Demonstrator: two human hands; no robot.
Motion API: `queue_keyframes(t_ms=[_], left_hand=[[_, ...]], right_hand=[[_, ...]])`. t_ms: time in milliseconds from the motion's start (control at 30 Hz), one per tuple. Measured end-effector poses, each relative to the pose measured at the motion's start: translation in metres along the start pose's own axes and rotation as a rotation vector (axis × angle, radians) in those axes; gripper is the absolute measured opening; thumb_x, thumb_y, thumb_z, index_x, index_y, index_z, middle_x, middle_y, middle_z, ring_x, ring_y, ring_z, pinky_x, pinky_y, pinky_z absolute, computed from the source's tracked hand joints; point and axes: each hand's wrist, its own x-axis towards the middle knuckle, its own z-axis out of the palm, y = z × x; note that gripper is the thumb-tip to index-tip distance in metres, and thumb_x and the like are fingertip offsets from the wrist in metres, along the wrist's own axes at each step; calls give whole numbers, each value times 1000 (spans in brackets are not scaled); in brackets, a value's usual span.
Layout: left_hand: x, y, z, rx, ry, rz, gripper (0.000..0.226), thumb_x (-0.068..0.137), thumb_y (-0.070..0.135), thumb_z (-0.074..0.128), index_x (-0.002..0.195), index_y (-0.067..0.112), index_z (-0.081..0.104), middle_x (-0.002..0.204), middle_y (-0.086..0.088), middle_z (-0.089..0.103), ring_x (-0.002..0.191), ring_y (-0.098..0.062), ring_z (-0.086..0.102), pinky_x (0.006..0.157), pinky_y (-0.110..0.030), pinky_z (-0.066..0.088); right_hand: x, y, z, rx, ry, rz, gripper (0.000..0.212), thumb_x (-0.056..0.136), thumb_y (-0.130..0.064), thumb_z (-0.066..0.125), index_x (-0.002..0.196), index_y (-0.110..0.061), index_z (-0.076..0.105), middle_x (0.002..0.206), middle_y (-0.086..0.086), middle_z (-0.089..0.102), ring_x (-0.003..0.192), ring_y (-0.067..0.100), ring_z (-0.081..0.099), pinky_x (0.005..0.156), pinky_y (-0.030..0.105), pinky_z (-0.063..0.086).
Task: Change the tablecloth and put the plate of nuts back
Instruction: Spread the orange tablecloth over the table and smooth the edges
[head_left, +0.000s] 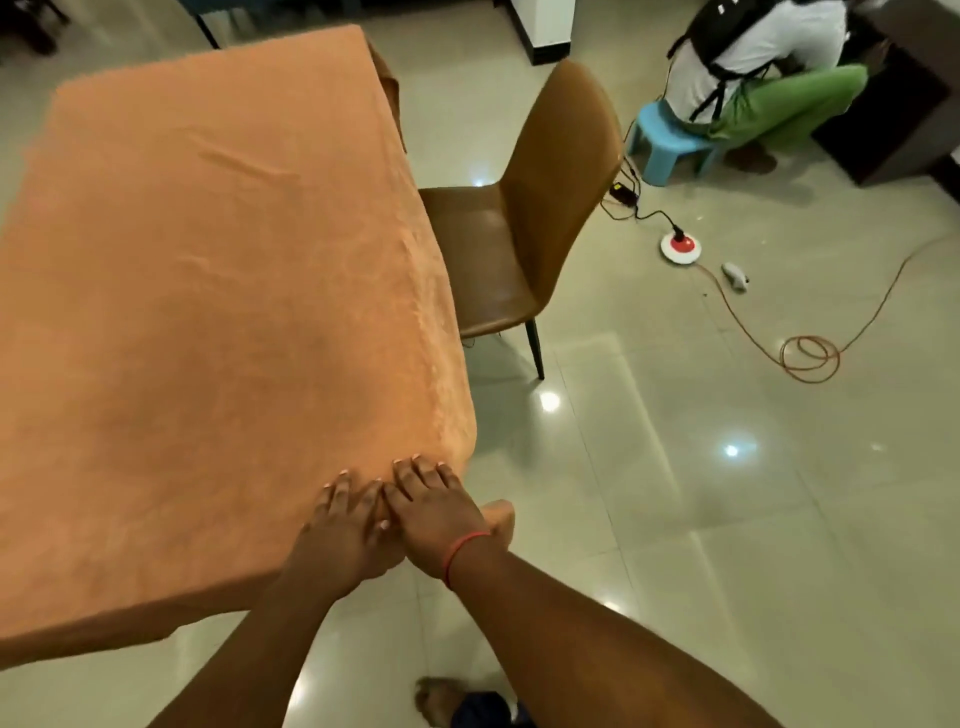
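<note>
Here the orange tablecloth (218, 270) covers the table, w/ left hand (345, 530) and right hand (434, 512) side by side, fingers flat, pressing its near corner, gripping nothing. Cloth looks soft, light, creases easily; best pinched at hem/corners. Nut plate not in view
</note>
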Motion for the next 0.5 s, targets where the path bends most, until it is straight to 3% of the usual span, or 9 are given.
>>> queue_keyframes(t_ms=[300, 500], left_hand=[[-2, -17, 6, 44, -91, 25, 66, 105, 45, 28, 158, 22, -5, 163, -15, -19, 150, -36, -17, 123, -48, 8], [-24, -52, 3, -89, 53, -108, 63, 102, 54, 27, 157, 39, 2, 167, -3, -5, 153, -25, 7, 119, -49, 18]], right_hand=[[4, -12, 3, -38, -32, -2, 54, 104, -35, 33, 154, -17, 25, 163, 14, 12, 149, 36, 5, 120, 52, 9], [27, -42, -18, -88, -71, -14, 50, 99, -40, 37, 144, -18, 41, 152, 14, 34, 140, 37, 25, 116, 55, 15]])
